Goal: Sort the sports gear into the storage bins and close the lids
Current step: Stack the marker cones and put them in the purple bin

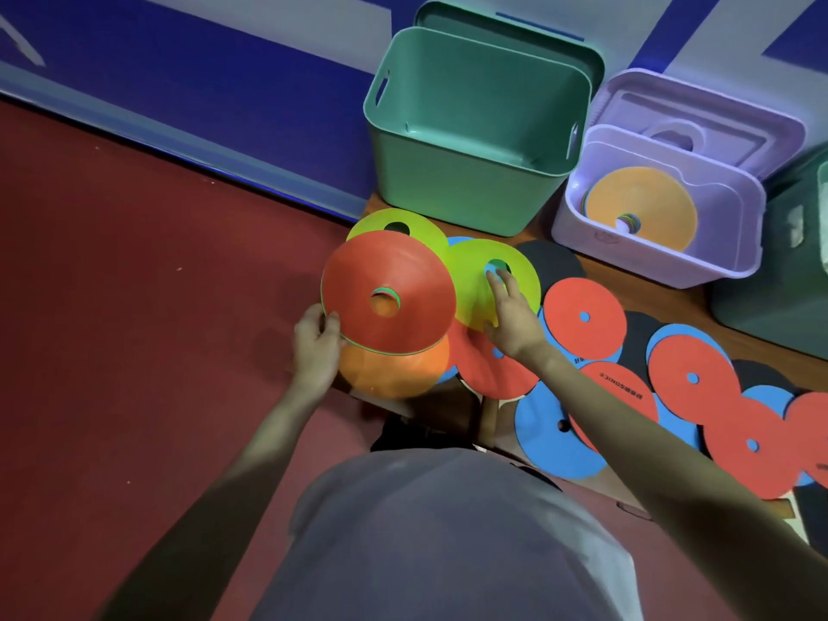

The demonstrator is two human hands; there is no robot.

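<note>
Red floor (134,307) — hand (316,347) on cones (387,293)

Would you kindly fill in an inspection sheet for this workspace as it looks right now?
Surface: low wooden bench against a blue wall, on a dark red floor.
Job's things: open teal plastic bin, nothing visible inside; open lilac plastic bin holding an orange disc cone; lids propped behind both.
Clutter: yellow-green disc cones, an orange one, and flat red-and-blue foam discs overlapping along the bench.
Grippers: left hand grips the rim of a red disc cone stack; right hand rests its fingers on a yellow-green cone.
Cables: nothing seen.
Surroundings: a dark green bin at the right edge, partly cut off.
</note>
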